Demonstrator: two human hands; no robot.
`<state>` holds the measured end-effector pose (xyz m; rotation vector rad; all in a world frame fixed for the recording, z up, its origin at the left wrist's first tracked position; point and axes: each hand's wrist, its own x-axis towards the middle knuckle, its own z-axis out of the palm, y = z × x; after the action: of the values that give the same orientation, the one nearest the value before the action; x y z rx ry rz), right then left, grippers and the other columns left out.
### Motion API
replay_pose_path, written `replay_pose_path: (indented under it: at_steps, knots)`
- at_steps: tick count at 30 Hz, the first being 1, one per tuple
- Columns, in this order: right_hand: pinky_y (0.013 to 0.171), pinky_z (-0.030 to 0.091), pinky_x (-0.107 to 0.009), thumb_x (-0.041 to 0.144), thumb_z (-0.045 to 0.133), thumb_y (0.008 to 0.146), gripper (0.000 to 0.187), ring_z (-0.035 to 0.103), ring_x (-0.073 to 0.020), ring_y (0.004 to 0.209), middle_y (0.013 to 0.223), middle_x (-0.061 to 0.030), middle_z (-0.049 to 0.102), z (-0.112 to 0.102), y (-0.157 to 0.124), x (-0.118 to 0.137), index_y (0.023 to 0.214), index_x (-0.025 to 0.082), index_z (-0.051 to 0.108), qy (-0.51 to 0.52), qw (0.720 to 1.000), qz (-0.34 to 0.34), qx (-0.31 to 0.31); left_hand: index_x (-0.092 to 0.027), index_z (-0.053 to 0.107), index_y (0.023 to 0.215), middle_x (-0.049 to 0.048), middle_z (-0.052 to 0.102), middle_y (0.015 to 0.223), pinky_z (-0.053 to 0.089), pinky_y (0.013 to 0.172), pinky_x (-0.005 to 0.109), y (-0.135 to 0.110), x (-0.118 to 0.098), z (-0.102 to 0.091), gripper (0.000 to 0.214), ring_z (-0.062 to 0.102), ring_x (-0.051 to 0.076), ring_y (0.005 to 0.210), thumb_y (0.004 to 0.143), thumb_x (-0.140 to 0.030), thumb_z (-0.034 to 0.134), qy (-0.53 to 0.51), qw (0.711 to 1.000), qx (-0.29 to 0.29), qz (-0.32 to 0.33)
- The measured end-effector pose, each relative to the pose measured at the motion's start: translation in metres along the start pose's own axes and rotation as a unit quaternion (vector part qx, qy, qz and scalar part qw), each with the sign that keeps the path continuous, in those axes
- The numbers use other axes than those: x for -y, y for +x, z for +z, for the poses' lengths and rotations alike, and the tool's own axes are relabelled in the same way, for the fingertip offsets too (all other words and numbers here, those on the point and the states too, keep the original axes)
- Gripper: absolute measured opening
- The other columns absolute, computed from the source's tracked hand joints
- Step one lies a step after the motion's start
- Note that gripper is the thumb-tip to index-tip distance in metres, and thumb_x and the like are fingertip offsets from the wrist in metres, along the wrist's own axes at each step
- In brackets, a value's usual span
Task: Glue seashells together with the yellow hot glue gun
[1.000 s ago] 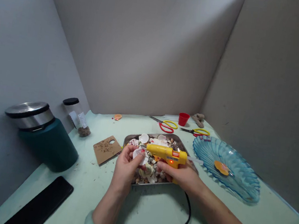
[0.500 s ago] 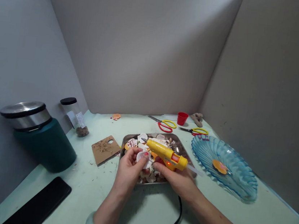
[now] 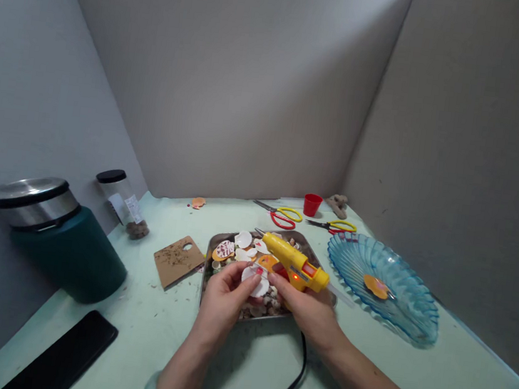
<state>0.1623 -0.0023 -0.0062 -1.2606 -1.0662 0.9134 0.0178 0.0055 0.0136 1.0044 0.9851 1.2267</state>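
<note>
Between the thumb and fingers of my left hand [image 3: 224, 294] is a white shell [image 3: 258, 284], with a small red spot showing near my thumb tip. My right hand [image 3: 314, 311] is wrapped round a yellow glue gun [image 3: 296, 262], its nozzle pointing up and to the left and an orange light glowing on its side. The right thumb reaches to the shell's edge. Beneath both hands lies a metal tray [image 3: 206, 276] filled with shells, among them a spotted shell [image 3: 224, 250] and a white shell [image 3: 243, 239]. A black cord [image 3: 296, 382] runs down from the gun.
Left of the tray are a brown board [image 3: 175, 263], a dark teal flask [image 3: 67, 253], a jar [image 3: 126, 203] and a black phone-like slab [image 3: 62, 356]. Scissors [image 3: 285, 215], more scissors [image 3: 331, 225] and a red cup [image 3: 312, 205] lie behind. A blue glass dish [image 3: 412, 295] stands right.
The glue gun has tilted slightly and moved away from the shell, its nozzle further up. The shell in my left hand has turned and shows more of its face. The view has shifted slightly.
</note>
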Motion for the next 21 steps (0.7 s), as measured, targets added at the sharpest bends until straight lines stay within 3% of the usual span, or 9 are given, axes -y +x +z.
replay_pose_path:
  at_steps: [10, 17, 21]
  knots:
    - [0.094, 0.053, -0.041, 0.039, 0.074, 0.070, 0.025, 0.070, -0.0285, 0.100, 0.101, -0.0062, 0.076, 0.003, -0.004, 0.005, 0.089, 0.022, 0.075, -0.023, 0.999, -0.016, 0.030, -0.015, 0.065, 0.080, 0.0002, 0.065, 0.068, 0.051, 0.047, 0.021, 0.002, 0.004, -0.002, 0.039, 0.056, 0.011, 0.053, 0.061, -0.043, 0.083, 0.013, 1.000, -0.009, 0.003]
    - [0.077, 0.059, -0.039, 0.043, 0.075, 0.072, 0.031, 0.072, -0.0283, 0.086, 0.088, -0.0049, 0.077, -0.004, 0.001, 0.007, 0.094, 0.021, 0.075, -0.027, 0.997, 0.020, 0.063, -0.015, 0.064, 0.097, -0.0004, 0.066, 0.076, 0.050, 0.048, 0.022, 0.003, 0.006, -0.006, 0.044, 0.055, 0.008, 0.051, 0.067, -0.042, 0.080, 0.004, 0.999, -0.030, 0.022]
    - [0.089, 0.056, -0.041, 0.043, 0.076, 0.073, 0.032, 0.070, -0.0292, 0.097, 0.100, -0.0037, 0.077, -0.012, 0.005, 0.006, 0.100, 0.025, 0.076, -0.052, 0.993, 0.003, 0.108, -0.015, 0.062, 0.098, -0.0017, 0.065, 0.074, 0.049, 0.047, 0.021, 0.005, 0.003, -0.008, 0.048, 0.055, 0.009, 0.052, 0.063, -0.041, 0.082, -0.010, 0.997, -0.068, 0.042]
